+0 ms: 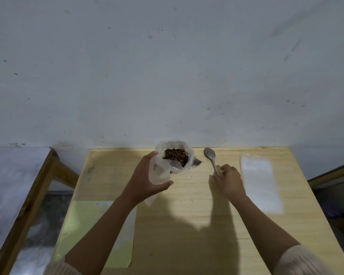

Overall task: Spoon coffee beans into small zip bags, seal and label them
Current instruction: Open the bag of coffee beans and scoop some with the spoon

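The left hand (147, 175) curls its fingers and thumb round a small clear zip bag (157, 174), held just beside an open plastic bag of coffee beans (175, 155) at the far edge of the worktop (187, 215). The right hand (229, 179) pinches the handle of a metal spoon (212, 160), whose bowl points to the wall. Flat clear bags (260, 183) lie to its right, and a yellow-green sheet (83, 225) lies near left.
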### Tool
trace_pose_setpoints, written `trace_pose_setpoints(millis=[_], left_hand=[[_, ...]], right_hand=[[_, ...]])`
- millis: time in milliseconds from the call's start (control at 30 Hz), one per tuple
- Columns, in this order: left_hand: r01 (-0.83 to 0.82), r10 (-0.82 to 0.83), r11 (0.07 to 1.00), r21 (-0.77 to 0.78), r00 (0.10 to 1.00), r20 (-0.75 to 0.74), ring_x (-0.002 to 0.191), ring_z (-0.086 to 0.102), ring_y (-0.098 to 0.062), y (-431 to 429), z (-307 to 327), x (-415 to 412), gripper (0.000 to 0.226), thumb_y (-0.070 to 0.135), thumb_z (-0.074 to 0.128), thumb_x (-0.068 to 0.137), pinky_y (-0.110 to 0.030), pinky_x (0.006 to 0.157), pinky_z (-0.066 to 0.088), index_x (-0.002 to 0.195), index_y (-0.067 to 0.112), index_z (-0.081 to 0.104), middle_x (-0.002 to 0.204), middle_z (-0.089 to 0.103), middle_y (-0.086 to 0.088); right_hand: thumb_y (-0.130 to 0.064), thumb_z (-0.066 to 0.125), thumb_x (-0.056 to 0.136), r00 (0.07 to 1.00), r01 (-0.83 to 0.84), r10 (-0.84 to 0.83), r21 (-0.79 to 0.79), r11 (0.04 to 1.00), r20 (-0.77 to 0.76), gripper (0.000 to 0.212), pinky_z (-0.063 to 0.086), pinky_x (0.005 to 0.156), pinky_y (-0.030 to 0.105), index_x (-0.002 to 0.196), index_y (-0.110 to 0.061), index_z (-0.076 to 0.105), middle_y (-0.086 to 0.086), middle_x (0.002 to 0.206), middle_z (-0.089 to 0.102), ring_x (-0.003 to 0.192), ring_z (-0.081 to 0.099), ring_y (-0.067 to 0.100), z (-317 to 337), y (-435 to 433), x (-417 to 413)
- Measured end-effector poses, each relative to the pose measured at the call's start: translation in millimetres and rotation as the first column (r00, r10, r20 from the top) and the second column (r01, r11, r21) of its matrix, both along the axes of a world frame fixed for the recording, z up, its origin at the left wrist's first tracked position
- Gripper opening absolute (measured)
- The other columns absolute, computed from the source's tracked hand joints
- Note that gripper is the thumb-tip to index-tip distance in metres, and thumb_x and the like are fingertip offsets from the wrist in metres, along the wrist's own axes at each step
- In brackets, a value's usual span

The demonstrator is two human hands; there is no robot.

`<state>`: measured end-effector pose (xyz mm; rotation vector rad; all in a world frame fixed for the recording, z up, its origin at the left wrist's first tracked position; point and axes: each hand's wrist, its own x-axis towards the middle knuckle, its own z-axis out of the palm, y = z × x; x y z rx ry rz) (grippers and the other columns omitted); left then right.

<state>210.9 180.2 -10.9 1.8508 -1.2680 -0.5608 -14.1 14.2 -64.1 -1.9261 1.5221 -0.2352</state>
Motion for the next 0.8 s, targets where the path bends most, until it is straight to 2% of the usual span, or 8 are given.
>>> trace_pose_setpoints(millis=[100, 233, 333, 433, 567, 633, 700, 800], left_hand=[[-0.007, 0.008, 1.000, 0.015, 1.000, -0.023, 0.102, 0.046, 0.005, 2, -7, -4, 0.088, 0.051, 0.080, 0.058, -0.008, 0.079, 0.035, 0.126, 0.049, 0.025, 0.116, 0.044, 0.013], [-0.040, 0.041, 0.999, 0.021, 0.999, -0.035, 0.107, 0.047, -0.006, 5, -10, -4, 0.089, 0.056, 0.077, 0.056, -0.014, 0.084, 0.037, 0.128, 0.049, 0.024, 0.120, 0.044, 0.009], [-0.071, 0.071, 0.997, 0.020, 0.997, 0.017, 0.112, 0.043, -0.009, 4, -9, -1, 0.092, 0.060, 0.073, 0.056, -0.027, 0.095, 0.036, 0.133, 0.039, 0.027, 0.123, 0.040, 0.013], [-0.118, 0.120, 0.993, -0.022, 0.981, 0.153, 0.109, 0.039, -0.008, -1, -5, 6, 0.095, 0.064, 0.068, 0.056, -0.030, 0.097, 0.029, 0.135, 0.025, 0.033, 0.119, 0.037, 0.014], [-0.209, 0.208, 0.978, -0.020, 0.957, 0.203, 0.104, 0.038, -0.009, -7, -2, 13, 0.101, 0.069, 0.065, 0.051, -0.030, 0.093, 0.031, 0.137, 0.023, 0.035, 0.115, 0.045, 0.003], [-0.207, 0.212, 0.977, -0.043, 0.948, 0.238, 0.102, 0.041, -0.012, -8, -2, 15, 0.102, 0.068, 0.066, 0.051, -0.032, 0.092, 0.035, 0.137, 0.022, 0.036, 0.113, 0.048, -0.001], [-0.194, 0.202, 0.979, -0.058, 0.942, 0.269, 0.101, 0.043, -0.014, -7, -4, 18, 0.102, 0.066, 0.066, 0.052, -0.036, 0.093, 0.038, 0.138, 0.020, 0.037, 0.111, 0.049, -0.003], [-0.172, 0.181, 0.984, -0.057, 0.934, 0.307, 0.103, 0.044, -0.019, -6, -6, 23, 0.103, 0.064, 0.068, 0.053, -0.043, 0.094, 0.042, 0.140, 0.019, 0.035, 0.110, 0.049, -0.004]], right_hand=[[-0.015, 0.051, 0.091, 0.996, -0.060, 0.056, -0.062, 0.996, -0.076, 0.015, 0.039, 0.065, 0.034, 0.096, -0.001, 0.054, 0.010, 0.089, 0.051, 0.078, 0.051, 0.027, -12, 4, 8], [-0.014, 0.038, 0.096, 0.994, -0.053, 0.044, -0.089, 0.995, -0.101, 0.022, 0.040, 0.068, 0.033, 0.099, 0.001, 0.053, 0.015, 0.095, 0.055, 0.081, 0.052, 0.028, -17, 5, 10], [-0.009, 0.045, 0.094, 0.991, 0.092, -0.080, -0.110, 0.990, 0.110, 0.018, 0.034, 0.068, 0.029, 0.095, 0.003, 0.059, 0.014, 0.091, 0.052, 0.078, 0.051, 0.028, -6, 8, 4], [-0.009, 0.056, 0.089, 0.930, 0.242, -0.193, -0.126, 0.962, 0.313, 0.014, 0.040, 0.069, 0.027, 0.092, -0.004, 0.069, 0.012, 0.085, 0.065, 0.079, 0.060, 0.026, 16, 10, 0], [-0.011, 0.067, 0.083, 0.723, 0.411, -0.352, 0.039, 0.911, 0.595, 0.007, 0.054, 0.075, 0.026, 0.086, -0.008, 0.072, 0.005, 0.072, 0.070, 0.071, 0.069, 0.018, 54, 16, 2], [-0.012, 0.067, 0.084, 0.625, 0.438, -0.372, 0.086, 0.895, 0.686, 0.008, 0.054, 0.074, 0.024, 0.084, -0.007, 0.071, -0.001, 0.069, 0.068, 0.064, 0.067, 0.010, 65, 19, 7], [-0.015, 0.062, 0.089, 0.569, 0.427, -0.371, 0.122, 0.896, 0.734, 0.013, 0.054, 0.077, 0.028, 0.081, -0.009, 0.070, -0.001, 0.068, 0.066, 0.065, 0.066, 0.013, 70, 22, 17], [-0.017, 0.053, 0.095, 0.632, 0.310, -0.280, 0.096, 0.946, 0.722, 0.018, 0.054, 0.078, 0.034, 0.088, -0.009, 0.067, 0.003, 0.072, 0.065, 0.072, 0.065, 0.020, 70, 29, 37]])
